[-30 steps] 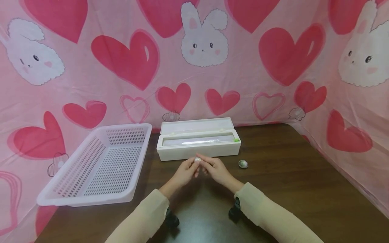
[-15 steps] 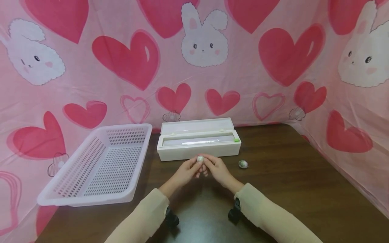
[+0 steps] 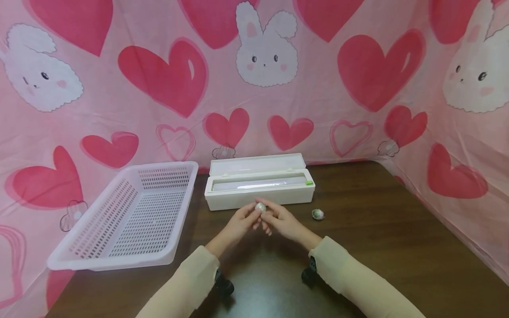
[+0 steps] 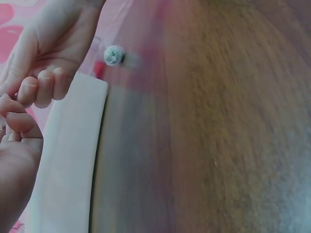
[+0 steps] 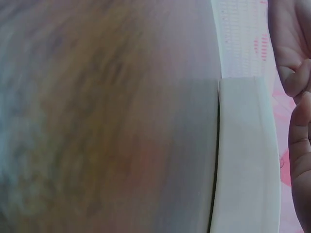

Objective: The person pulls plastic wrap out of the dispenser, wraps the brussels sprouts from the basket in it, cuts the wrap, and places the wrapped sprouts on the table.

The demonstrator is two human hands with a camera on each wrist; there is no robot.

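Observation:
In the head view, a small round whitish, shiny ball point(image 3: 260, 207) sits between the fingertips of both hands, just in front of the long white box. My left hand point(image 3: 243, 219) pinches it from the left, thumb on the near side. From the right, my right hand point(image 3: 283, 221) pinches it too, its fingers meeting those of the left. The wrist views show the curled fingers of the left hand point(image 4: 17, 160) and right hand point(image 4: 56, 53) close together, with the ball hidden behind them. A similar small greenish-white ball point(image 3: 317, 214) lies on the table to the right.
Behind the hands stands the long white box point(image 3: 260, 198), its lid raised, with a clear window and a small green tab point(image 3: 309, 183). A white perforated plastic basket point(image 3: 179, 221) is at the left. The brown table point(image 3: 377, 247) meets a pink heart-patterned cloth point(image 3: 318, 97) at the back.
The ball has turned slightly between the fingertips and shows more than one second ago. Both hands shift a little; the box, basket and second ball stay put.

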